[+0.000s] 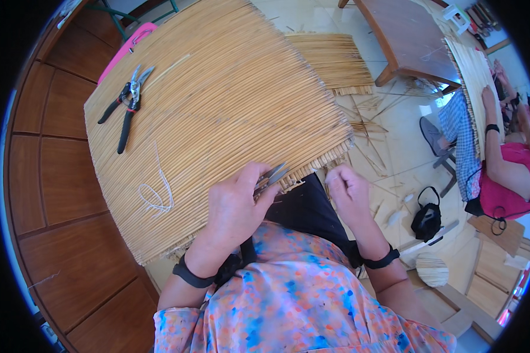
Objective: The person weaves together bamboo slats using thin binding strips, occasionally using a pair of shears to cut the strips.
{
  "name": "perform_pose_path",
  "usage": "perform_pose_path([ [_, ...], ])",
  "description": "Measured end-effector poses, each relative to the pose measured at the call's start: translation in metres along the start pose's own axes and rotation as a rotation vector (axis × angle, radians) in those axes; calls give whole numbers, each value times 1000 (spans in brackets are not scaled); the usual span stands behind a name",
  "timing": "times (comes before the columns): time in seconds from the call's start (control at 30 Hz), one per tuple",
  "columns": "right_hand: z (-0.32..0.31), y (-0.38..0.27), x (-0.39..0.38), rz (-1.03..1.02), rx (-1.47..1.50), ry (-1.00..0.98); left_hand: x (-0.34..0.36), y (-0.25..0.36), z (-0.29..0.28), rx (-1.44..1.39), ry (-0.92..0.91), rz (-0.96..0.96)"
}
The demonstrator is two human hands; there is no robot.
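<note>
A large mat of straw-coloured stalks (pixel 218 112) lies in front of me, its near edge close to my lap. Over that edge my left hand (pixel 234 203) is closed around small metal thread snips (pixel 272 175), their blades pointing up and right. To the right, just past the mat's corner, my right hand (pixel 348 189) is closed with fingers curled together; whatever it may pinch is too small to see. Pruning shears (pixel 129 103) with black-and-red handles rest on the mat's far left, jaws apart. Nearer me, a loose white thread (pixel 168 191) lies looped on the stalks.
Wooden cabinet doors (pixel 65 253) line the left side. A smaller stalk mat (pixel 330 56) and scattered stalks (pixel 365 129) lie on the tiled floor, near a brown wooden table (pixel 412 35). At right, another person in pink (pixel 509 176) handles a pale mat (pixel 471 88); a black bag (pixel 427 220) sits nearby.
</note>
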State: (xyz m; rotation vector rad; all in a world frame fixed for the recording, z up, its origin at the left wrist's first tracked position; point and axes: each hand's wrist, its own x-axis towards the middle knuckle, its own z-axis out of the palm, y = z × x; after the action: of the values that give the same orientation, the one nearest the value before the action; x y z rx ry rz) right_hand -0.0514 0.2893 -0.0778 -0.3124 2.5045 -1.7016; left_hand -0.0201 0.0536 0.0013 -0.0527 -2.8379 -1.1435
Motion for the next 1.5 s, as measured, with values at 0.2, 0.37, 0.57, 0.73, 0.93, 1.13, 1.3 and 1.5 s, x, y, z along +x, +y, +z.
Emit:
perform_pose_path([
  [0.2, 34, -44, -5, 498, 604, -170, -4, -3, -8, 1, 67, -52],
  [0.37, 44, -36, 2, 530, 546, -318, -6, -5, -8, 11, 68, -36],
  [0.57, 37, -33, 2, 619, 745, -310, -7, -13, -3, 44, 88, -24],
  [0.73, 20, -20, 0, 405, 265, -429, -7, -14, -4, 87, 75, -47],
  [0.93, -7, -15, -8, 59, -579, 0, -6, -15, -2, 60, 94, -16],
  [1.13, 26, -40, -6, 292, 176, -219, -6, -12, -4, 64, 66, -49],
  [1.3, 51, -38, 1, 379, 457, -399, -5, -13, -1, 117, 81, -5],
  [1.5, 42, -42, 8, 449, 388, -492, -8, -15, 1, 153, 79, -43],
])
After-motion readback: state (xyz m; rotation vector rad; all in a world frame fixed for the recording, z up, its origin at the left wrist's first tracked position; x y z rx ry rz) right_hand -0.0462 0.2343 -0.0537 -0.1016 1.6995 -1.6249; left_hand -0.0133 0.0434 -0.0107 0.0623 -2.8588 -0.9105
